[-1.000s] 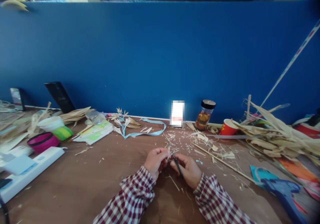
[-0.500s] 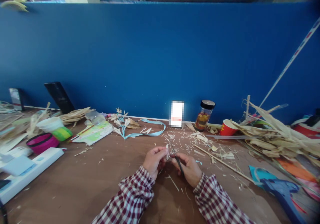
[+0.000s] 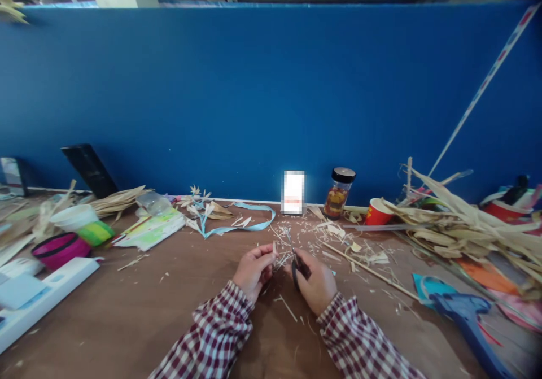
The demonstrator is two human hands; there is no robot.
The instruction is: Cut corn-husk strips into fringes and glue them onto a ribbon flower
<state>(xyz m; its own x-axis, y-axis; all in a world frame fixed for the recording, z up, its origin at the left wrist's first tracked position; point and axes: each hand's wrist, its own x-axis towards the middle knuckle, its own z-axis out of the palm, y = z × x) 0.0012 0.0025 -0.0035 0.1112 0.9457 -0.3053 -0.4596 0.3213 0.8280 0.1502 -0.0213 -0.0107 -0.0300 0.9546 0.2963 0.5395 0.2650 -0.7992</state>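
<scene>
My left hand (image 3: 254, 271) pinches a small pale piece of husk (image 3: 274, 248) between thumb and fingertips. Black-handled scissors (image 3: 295, 263) are gripped in my right hand (image 3: 314, 282), their blades pointing away from me, just right of the pale piece. A gap shows between the blades and that piece. Many tiny pale clippings (image 3: 292, 233) lie scattered on the brown table (image 3: 169, 311) beyond and around both hands.
Light blue ribbon (image 3: 254, 229) and husk flowers lie at back left. A lidded jar (image 3: 339, 194), a red paper cup (image 3: 378, 212) and a husk pile (image 3: 461, 226) stand right. A blue glue gun (image 3: 466, 311) lies front right, a white power strip (image 3: 55, 294) left.
The scissors have turned to point more straight ahead and moved slightly away from the pale piece. My left hand keeps its pinch. The whole view has shifted a little.
</scene>
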